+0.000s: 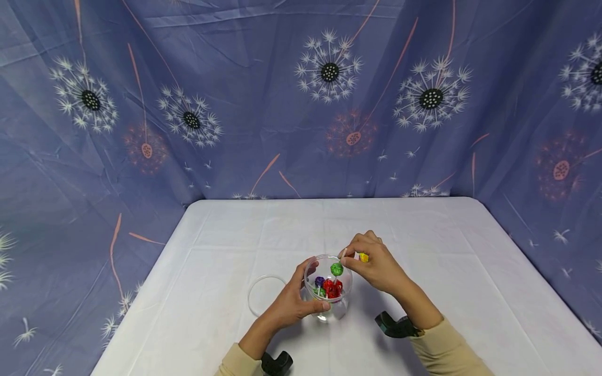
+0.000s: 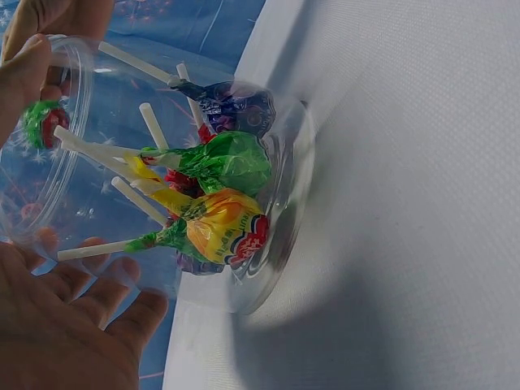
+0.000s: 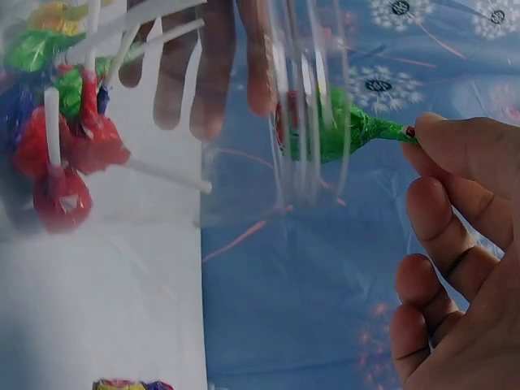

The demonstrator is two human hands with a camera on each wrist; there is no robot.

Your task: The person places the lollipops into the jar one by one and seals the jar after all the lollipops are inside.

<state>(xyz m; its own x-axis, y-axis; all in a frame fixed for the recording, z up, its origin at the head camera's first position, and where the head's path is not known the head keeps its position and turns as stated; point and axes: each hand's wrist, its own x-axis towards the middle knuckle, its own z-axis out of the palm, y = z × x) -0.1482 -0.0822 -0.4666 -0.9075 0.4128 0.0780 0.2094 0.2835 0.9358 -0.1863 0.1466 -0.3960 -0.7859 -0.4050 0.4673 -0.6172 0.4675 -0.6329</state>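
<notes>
My left hand (image 1: 292, 304) grips a clear round jar (image 1: 335, 315) from its left side, thumb at the near side and fingers behind. Several wrapped lollipops lie inside, among them a red lollipop (image 1: 331, 288), a purple lollipop (image 1: 319, 281) and, in the left wrist view, a yellow lollipop (image 2: 223, 227). Between thumb and forefinger, my right hand (image 1: 378, 263) pinches a green lollipop (image 1: 336, 269) by its stick end. Its wrapped head points down into the jar's mouth, overlapping the rim (image 3: 341, 122) in the right wrist view.
A clear ring-shaped lid (image 1: 249, 298) lies on the white table (image 1: 211, 235) left of the jar. Something yellow (image 1: 363, 257) shows just behind my right hand. Wrist cameras sit on both forearms, and a blue patterned cloth (image 1: 263, 104) hangs behind the table.
</notes>
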